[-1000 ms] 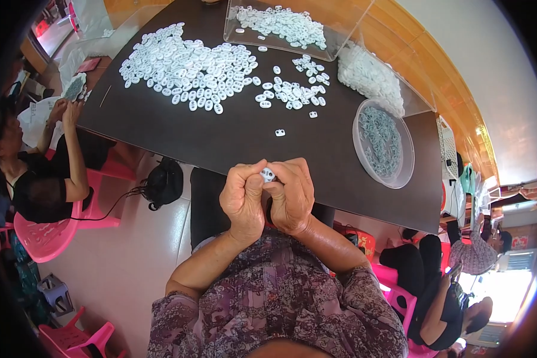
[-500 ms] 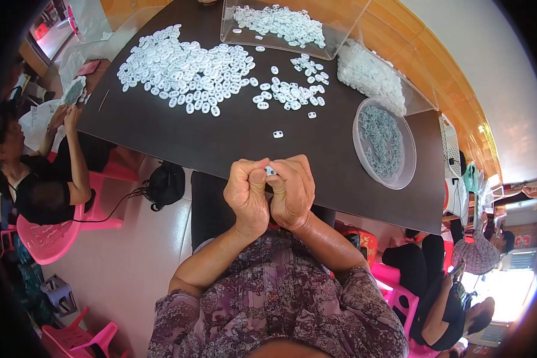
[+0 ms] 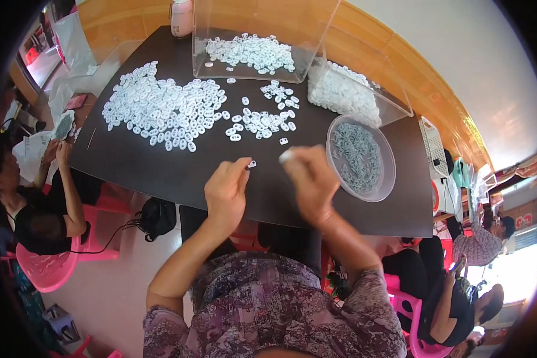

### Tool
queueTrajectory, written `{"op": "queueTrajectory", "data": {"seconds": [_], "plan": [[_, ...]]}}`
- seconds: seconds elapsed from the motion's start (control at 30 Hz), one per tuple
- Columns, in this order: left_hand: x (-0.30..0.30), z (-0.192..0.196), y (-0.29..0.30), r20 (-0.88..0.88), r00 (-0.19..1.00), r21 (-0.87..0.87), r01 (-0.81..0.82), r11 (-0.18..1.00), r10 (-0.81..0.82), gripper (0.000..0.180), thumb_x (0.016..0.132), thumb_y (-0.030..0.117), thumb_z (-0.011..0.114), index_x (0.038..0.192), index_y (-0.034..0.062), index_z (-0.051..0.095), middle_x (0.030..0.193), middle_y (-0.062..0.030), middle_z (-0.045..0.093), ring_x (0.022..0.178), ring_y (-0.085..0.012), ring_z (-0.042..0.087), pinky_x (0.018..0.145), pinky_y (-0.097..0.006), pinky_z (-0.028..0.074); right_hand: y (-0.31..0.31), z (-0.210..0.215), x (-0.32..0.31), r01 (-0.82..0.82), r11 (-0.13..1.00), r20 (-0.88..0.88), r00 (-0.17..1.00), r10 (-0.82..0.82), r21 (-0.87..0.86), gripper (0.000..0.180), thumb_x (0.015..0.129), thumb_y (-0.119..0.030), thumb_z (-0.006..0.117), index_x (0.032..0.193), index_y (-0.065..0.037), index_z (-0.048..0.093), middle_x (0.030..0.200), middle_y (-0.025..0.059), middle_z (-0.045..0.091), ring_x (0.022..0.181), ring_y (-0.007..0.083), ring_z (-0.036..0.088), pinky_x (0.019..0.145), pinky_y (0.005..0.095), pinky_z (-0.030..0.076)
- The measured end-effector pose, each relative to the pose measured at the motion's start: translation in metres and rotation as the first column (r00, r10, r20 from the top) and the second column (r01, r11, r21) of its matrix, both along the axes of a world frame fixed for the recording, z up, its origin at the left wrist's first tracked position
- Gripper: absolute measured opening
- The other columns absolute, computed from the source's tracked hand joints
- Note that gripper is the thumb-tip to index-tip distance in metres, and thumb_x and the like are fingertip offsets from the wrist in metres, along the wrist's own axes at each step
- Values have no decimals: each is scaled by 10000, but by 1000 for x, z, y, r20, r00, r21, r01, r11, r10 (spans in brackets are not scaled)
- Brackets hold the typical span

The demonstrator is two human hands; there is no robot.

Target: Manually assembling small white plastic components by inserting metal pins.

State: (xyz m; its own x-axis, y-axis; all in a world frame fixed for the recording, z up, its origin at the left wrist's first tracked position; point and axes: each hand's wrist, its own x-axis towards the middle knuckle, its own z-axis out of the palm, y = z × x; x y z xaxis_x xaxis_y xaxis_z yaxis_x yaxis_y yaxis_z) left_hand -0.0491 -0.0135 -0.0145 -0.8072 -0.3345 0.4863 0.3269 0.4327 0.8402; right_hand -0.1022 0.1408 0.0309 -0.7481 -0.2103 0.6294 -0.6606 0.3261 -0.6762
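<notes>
My left hand is closed in a pinch over the dark table. Its thumb and forefinger meet the edge of a small white two-hole plastic piece. To its right, my right hand is smeared by motion, its fingers curled. A small white plastic piece shows at those fingertips, too blurred for detail. One more white two-hole piece lies just beyond. Near my right hand stands a round clear tub of small grey-green parts.
A big pile of white oval pieces covers the table's far left, with a smaller group at centre. Behind are a clear bin and a bag of white pieces. People sit at left and right.
My hands, together before, have parted; the right swung right with a white piece. My left fingers have reached the piece lying on the table. The whole view has tilted up slightly.
</notes>
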Motion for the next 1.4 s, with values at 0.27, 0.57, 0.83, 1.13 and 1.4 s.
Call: {"op": "queueTrajectory", "data": {"seconds": [0.27, 0.57, 0.83, 1.13, 1.4], "plan": [[-39, -14, -5, 29, 999, -580, 37, 814, -25, 164, 647, -53, 609, 759, 53, 552, 746, -99, 487, 734, -280, 507, 595, -394, 430, 69, 84, -168, 418, 904, -332, 869, -367, 93, 142, 788, -120, 632, 887, -25, 667, 888, 163, 643, 752, 273, 611, 707, 365, 466], [-33, -11, -1, 33, 994, -492, 107, 864, -104, 151, 696, -30, 643, 786, 57, 559, 718, -75, 517, 682, -240, 544, 584, -353, 444, 90, 65, -183, 542, 780, -609, 744, -273, 313, 130, 759, -84, 624, 873, -47, 676, 797, 132, 639, 765, 289, 590, 691, 388, 452], [-8, 10, 2, 226, 916, 323, 251, 912, -333, 185, 747, -54, 616, 915, 13, 577, 731, -48, 579, 648, -123, 559, 606, -254, 458, 24, 1, -21, -272, 947, 300, 930, 213, 169, 65, 735, -44, 656, 797, -25, 656, 734, 62, 607, 688, 179, 551, 630, 296, 442], [11, 9, 4, 104, 889, 653, 277, 705, -447, 148, 819, -1, 613, 961, -12, 571, 768, -2, 583, 664, -61, 527, 601, -199, 439, 9, -3, 9, -347, 926, 699, 625, 348, -150, 112, 820, -76, 612, 846, 32, 631, 730, 43, 623, 682, 82, 554, 639, 216, 430], [25, 7, 17, 120, 889, 802, 176, 571, -443, 96, 825, 28, 629, 911, -15, 630, 774, -37, 628, 651, -81, 559, 567, -184, 425, 1, -13, 28, -163, 940, 694, 639, 331, -299, 92, 811, -51, 617, 818, 41, 619, 711, 33, 619, 673, 68, 557, 609, 203, 450]]}}
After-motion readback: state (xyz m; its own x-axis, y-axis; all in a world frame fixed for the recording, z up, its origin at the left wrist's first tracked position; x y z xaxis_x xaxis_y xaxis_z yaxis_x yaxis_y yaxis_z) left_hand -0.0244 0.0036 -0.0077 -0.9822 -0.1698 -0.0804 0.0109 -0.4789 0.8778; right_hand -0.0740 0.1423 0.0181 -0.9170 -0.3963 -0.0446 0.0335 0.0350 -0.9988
